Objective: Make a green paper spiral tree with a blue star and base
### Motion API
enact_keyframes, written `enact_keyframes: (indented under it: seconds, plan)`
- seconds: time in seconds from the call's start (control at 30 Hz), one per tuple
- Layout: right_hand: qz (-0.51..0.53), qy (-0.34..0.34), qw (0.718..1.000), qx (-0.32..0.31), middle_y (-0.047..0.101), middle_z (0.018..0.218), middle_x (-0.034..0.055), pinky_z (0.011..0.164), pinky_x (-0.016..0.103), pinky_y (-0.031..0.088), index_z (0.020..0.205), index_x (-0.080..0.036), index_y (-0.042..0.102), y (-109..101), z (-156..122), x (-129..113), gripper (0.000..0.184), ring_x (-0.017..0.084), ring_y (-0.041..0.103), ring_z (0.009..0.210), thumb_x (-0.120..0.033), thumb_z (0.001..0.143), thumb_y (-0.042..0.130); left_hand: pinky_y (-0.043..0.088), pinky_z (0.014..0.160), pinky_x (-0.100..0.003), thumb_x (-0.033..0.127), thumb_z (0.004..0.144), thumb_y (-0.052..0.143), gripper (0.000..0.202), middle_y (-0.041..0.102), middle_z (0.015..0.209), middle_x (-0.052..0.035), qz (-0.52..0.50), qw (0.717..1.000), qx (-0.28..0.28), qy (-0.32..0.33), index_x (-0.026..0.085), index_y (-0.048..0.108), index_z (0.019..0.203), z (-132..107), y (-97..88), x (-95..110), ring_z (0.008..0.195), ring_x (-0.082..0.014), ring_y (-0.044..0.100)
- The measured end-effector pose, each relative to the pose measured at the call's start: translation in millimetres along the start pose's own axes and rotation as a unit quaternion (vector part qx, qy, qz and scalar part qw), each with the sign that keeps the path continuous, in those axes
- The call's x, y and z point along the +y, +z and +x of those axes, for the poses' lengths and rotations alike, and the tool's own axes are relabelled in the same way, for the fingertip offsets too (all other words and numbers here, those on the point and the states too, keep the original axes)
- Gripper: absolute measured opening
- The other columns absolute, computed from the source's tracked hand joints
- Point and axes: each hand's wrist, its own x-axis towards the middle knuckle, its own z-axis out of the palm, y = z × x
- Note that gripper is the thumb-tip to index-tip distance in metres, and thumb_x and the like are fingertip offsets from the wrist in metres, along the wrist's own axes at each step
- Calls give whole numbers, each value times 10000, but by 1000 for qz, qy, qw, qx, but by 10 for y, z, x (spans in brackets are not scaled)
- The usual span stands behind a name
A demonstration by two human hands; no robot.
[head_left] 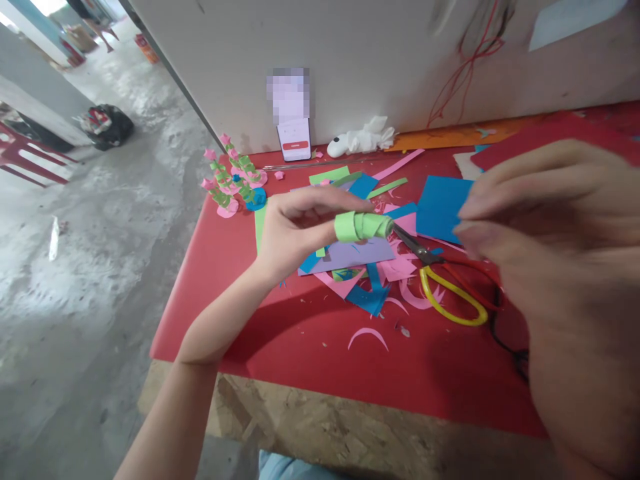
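Over the middle of the red-covered table (300,347), my left hand (300,223) holds a light green paper strip (360,227), rolled into a short spiral tube, at thumb and fingertips. My right hand (565,267) is raised close to the camera on the right, somewhat blurred. Its thumb and index finger are pinched together; anything between them is too small to make out. Scissors (425,257) with one yellow and one red handle lie beneath, between the hands. A blue paper sheet (443,207) is behind my right fingertips. Pink, blue, green and purple scraps lie under my left hand.
Small paper plants (227,177) with pink stars stand at the back left corner. A phone (294,137) leans on the white panel, beside a white wrapped figure (360,139). Red cord (470,63) hangs at the back right. Concrete floor lies beyond the table's left edge.
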Motion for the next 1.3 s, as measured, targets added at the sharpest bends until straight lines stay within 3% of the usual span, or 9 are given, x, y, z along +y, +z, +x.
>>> enact_keyframes:
  seconds: [0.1,0.23,0.4,0.6,0.7,0.9,1.17,1.23,1.3]
  plan:
    - [-50,-54,997,0,649,853,-23,539,236,462,848,-231,657,57,-33,-17,170,52,533,630,-128,726,717,626,555,-197,419,737,711,204,729,788,63,-26,995,-24,-88,240,677,830,-44,75,4,609,-86,698]
    - [-108,-180,978,-8,670,851,-9,653,226,525,884,-202,626,60,-50,-8,233,80,610,736,-93,702,723,637,604,-190,403,742,711,187,691,695,84,-115,984,-34,-132,239,652,809,-69,149,9,587,-71,687]
    - [-116,-154,981,-33,667,820,1,627,256,517,836,-227,622,65,-41,-12,29,96,621,731,-202,832,609,643,623,-203,396,717,734,207,708,779,79,-136,976,-43,-166,226,647,796,-71,173,24,596,-73,689]
    - [-164,-232,957,-56,655,796,-11,545,200,476,808,-212,594,83,9,-6,100,79,624,731,-138,781,655,638,615,-196,445,774,660,227,722,944,60,-87,979,-78,-168,266,666,915,-95,166,15,691,-85,709]
    - [-171,-225,958,-52,655,809,-12,542,208,464,812,-214,589,86,4,11,104,80,616,727,-134,786,651,638,620,-198,466,800,623,253,721,1019,51,-57,982,-93,-151,283,672,967,-106,155,-4,757,-102,721]
    - [-120,-178,977,-16,656,814,-16,614,208,497,834,-202,607,91,-12,14,123,75,603,718,-125,766,673,632,811,-215,288,846,616,187,711,1061,88,-42,992,-103,-55,346,668,1017,-123,141,9,1002,-113,690]
    - [-86,-162,983,-20,660,831,-28,582,219,491,875,-230,604,81,-34,14,223,75,586,702,-114,720,716,605,721,-179,190,846,593,269,725,952,89,91,981,-103,137,338,648,1064,-80,147,53,917,-101,707]
    - [-68,-171,983,-17,666,816,-42,589,199,492,864,-233,622,69,-23,13,255,61,585,692,-103,680,743,603,716,-175,173,836,596,291,726,945,88,88,980,-100,148,330,645,1077,-84,153,58,900,-102,711]
    - [-46,-134,990,-5,669,745,-76,587,167,495,783,-258,659,48,2,-10,222,41,591,653,-161,630,788,596,735,-162,163,835,598,281,729,941,80,66,985,-95,131,312,657,1066,-100,170,68,897,-92,708]
